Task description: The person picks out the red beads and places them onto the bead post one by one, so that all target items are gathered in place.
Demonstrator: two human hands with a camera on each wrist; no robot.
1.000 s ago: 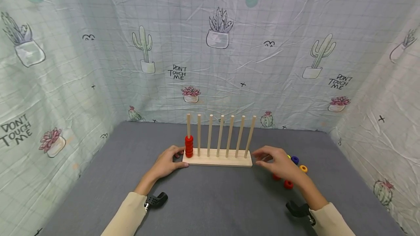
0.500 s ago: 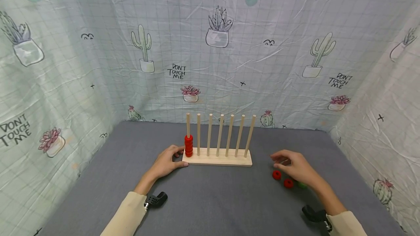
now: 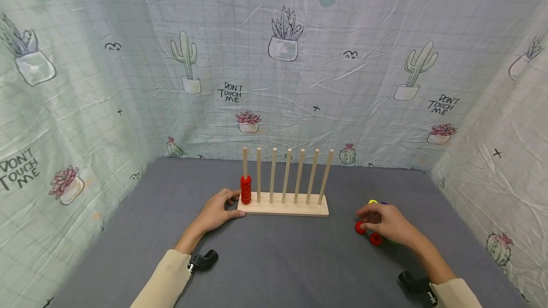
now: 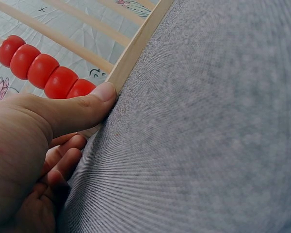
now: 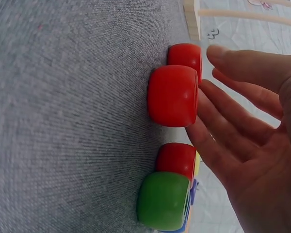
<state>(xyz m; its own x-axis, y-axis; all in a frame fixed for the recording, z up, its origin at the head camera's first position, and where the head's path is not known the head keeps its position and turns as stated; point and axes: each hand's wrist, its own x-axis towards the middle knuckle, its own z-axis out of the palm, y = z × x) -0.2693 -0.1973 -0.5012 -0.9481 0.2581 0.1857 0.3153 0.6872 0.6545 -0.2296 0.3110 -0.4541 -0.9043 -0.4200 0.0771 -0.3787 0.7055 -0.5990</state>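
Note:
A wooden peg stand [image 3: 284, 209] has a row of upright pegs. Red beads [image 3: 246, 190] are stacked on its leftmost peg. My left hand [image 3: 215, 213] holds the stand's left end, its thumb [image 4: 89, 109] against the front edge and the other fingers behind. Over loose beads to the right, my right hand [image 3: 390, 225] hovers with fingers loosely bent and apart. Closest to its fingertips lies one red bead [image 3: 359, 228]; whether they touch is unclear. Another red bead [image 3: 376, 239] lies nearer to me. In the right wrist view, nothing sits between thumb and fingers.
A green bead [image 5: 164, 201] and a third red bead [image 5: 175, 159] lie below the right hand in its wrist view. Yellow [image 3: 373, 201] and blue beads, partly hidden, are behind that hand. Grey cloth [image 3: 282, 265] covers the table, and a printed curtain [image 3: 214, 51] surrounds it.
My right hand has moved right, from the stand's right end to the loose beads, and come down slightly by the red one. The left hand stays at the stand.

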